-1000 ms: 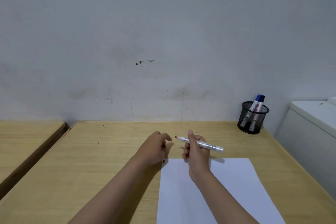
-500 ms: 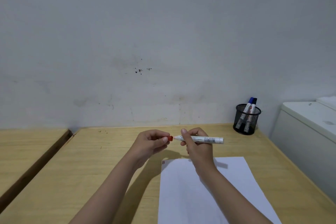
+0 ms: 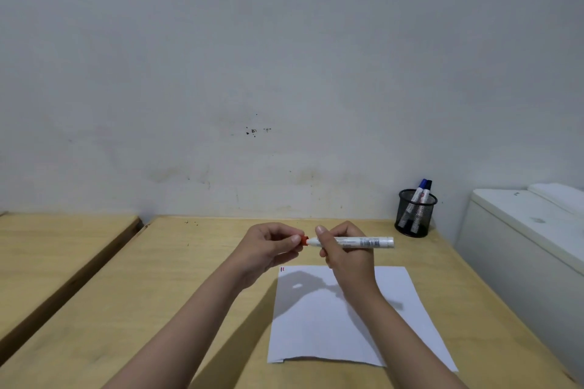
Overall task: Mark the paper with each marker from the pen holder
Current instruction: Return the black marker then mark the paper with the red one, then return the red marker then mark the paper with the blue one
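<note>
My right hand (image 3: 343,254) grips a white marker (image 3: 366,242) that lies level above the table, tip pointing left. My left hand (image 3: 268,246) pinches its red cap (image 3: 304,240), which sits on the marker's tip. Below the hands a white sheet of paper (image 3: 319,325) lies on the wooden table (image 3: 158,294), with small red and blue marks (image 3: 282,269) at its top left corner. A black mesh pen holder (image 3: 414,213) stands at the back right with two markers in it, one blue-capped (image 3: 421,186) and one dark-capped.
A white cabinet (image 3: 521,230) stands against the table's right side. A second wooden table (image 3: 47,249) sits to the left across a narrow gap. A grey wall closes off the back.
The hands rose from the paper and came together. The marker's tip was bare a second ago; now the red cap in my left hand is on it.
</note>
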Available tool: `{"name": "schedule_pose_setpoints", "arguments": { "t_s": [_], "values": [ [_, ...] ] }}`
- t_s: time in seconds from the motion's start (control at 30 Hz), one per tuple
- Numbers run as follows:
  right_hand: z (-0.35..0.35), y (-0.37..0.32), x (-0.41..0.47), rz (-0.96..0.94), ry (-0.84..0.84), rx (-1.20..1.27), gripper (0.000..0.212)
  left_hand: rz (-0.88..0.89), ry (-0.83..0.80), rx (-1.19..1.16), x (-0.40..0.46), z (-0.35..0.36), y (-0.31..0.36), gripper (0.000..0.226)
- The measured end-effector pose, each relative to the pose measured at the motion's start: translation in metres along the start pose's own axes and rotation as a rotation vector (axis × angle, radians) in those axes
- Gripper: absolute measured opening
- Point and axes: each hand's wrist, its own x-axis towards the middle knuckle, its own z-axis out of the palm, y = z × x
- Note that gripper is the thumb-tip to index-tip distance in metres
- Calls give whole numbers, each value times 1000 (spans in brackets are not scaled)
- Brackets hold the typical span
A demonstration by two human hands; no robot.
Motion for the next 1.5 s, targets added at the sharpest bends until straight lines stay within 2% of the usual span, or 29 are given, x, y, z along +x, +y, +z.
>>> {"name": "schedule_pose_setpoints", "arguments": {
  "t_s": [0.17,0.37,0.43,0.5,0.57,0.63,0.7,0.77,0.8,0.9,0.97,1.07,1.13,1.33,1.4,1.5],
  "values": [
    [-5,-16,-19,-8,-51,113,25,97,36,65,-26,22,12,8],
    [-12,-33,-37,-30,-124,122,22,207,72,153,-51,31,14,6],
    [-9,-35,-39,121,-174,219,19,217,133,137,-52,32,14,7],
    [-8,-36,-40,367,-257,334,34,235,214,147,-49,32,16,5],
    [-12,-39,-40,512,-343,234,36,261,279,202,-44,31,17,3],
    [-20,-40,-36,382,-331,2,21,276,317,277,-36,28,16,3],
    [-31,-42,-28,75,-223,-223,12,283,312,370,-28,29,15,4],
    [-42,-41,-13,-202,-171,-552,20,286,274,422,-17,36,16,5],
    [-47,-40,-6,-270,-194,-681,24,283,250,427,-10,42,16,6],
    [-61,-32,14,-301,-286,-737,24,289,197,421,17,62,18,7],
    [-73,-27,29,-334,-282,-750,33,316,178,416,40,77,19,9],
    [-106,-25,67,-320,-139,-710,51,371,218,449,82,104,9,16],
    [-133,-28,99,-322,-7,-670,50,373,236,473,113,123,-4,21],
    [-200,-47,192,-426,401,-611,42,399,154,677,199,181,-42,35],
    [-212,-41,214,-420,433,-633,43,411,139,750,222,195,-51,38],
    [-221,-17,238,-312,395,-711,42,416,134,802,250,207,-61,36]
  ]
}}
